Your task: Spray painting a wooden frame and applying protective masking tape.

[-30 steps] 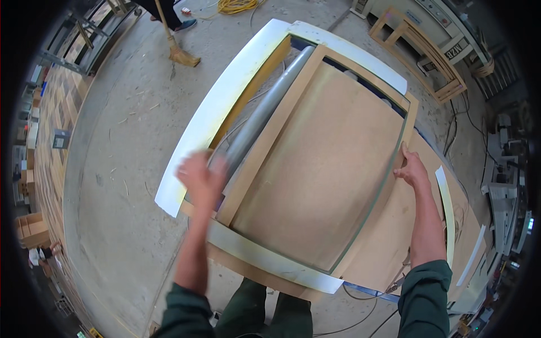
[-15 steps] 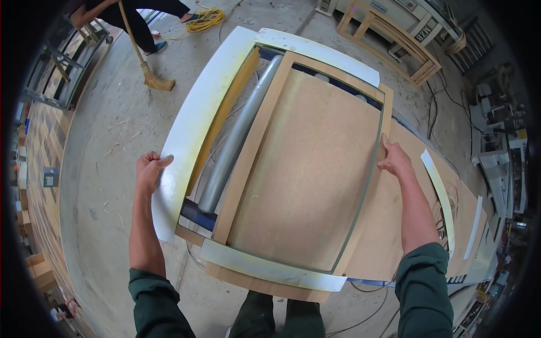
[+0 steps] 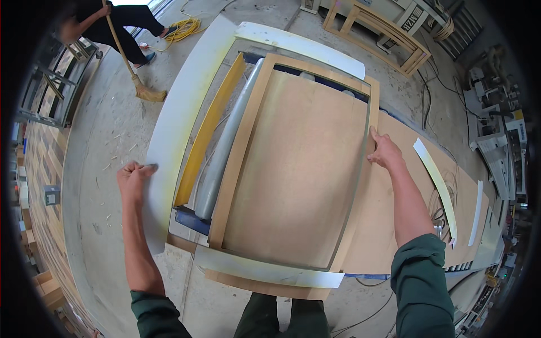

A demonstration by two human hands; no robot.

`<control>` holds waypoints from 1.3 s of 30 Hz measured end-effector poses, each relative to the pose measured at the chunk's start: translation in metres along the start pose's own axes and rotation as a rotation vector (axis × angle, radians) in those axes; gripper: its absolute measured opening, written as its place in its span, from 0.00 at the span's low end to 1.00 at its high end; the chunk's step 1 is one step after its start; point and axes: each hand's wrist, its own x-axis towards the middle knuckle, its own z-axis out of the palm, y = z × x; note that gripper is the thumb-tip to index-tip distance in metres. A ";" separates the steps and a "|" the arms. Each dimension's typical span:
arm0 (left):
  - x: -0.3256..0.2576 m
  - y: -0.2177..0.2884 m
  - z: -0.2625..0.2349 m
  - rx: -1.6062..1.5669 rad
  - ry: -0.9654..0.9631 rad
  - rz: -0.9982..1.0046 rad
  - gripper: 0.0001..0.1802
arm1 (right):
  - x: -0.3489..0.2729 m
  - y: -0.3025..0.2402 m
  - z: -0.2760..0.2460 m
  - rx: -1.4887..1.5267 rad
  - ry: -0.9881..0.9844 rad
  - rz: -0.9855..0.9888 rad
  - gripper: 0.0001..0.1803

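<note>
The left hand (image 3: 134, 176) pinches the left edge of the white frame (image 3: 169, 146), fingers curled shut on it. The right hand (image 3: 385, 152) rests spread on the right rail of the wooden frame (image 3: 242, 152), gripping nothing I can tell. Both frames run long near-to-far on the worktop (image 3: 394, 225), lying between the hands.

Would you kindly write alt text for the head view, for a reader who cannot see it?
Seen from above, a person's left hand grips the outer edge of a white frame while the right hand rests on a wooden frame lying on a brown board. Beyond, another person sweeps with a broom.
</note>
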 end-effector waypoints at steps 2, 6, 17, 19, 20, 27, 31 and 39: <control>0.015 -0.013 -0.020 0.039 0.000 -0.049 0.17 | 0.000 -0.006 -0.001 -0.007 -0.019 0.003 0.64; 0.032 -0.029 -0.035 -0.175 -0.094 -0.157 0.13 | 0.001 -0.006 0.002 -0.021 -0.014 -0.011 0.64; 0.057 -0.048 -0.036 -0.231 -0.116 -0.303 0.12 | 0.002 -0.008 0.002 -0.013 -0.015 -0.035 0.64; 0.047 -0.040 -0.032 -0.144 0.010 -0.205 0.09 | 0.002 -0.010 0.004 -0.015 -0.009 -0.042 0.64; 0.041 -0.034 -0.035 -0.132 0.027 -0.210 0.09 | 0.002 -0.011 0.003 -0.010 -0.019 -0.060 0.64; -0.006 0.016 -0.014 0.268 0.064 0.149 0.10 | 0.009 0.006 0.007 -0.010 0.012 -0.070 0.65; 0.007 0.020 -0.034 0.386 0.136 0.210 0.10 | 0.007 0.004 0.003 -0.031 0.000 -0.058 0.66; 0.082 -0.026 -0.167 0.533 0.287 0.173 0.09 | 0.007 -0.001 0.007 -0.033 0.001 -0.072 0.66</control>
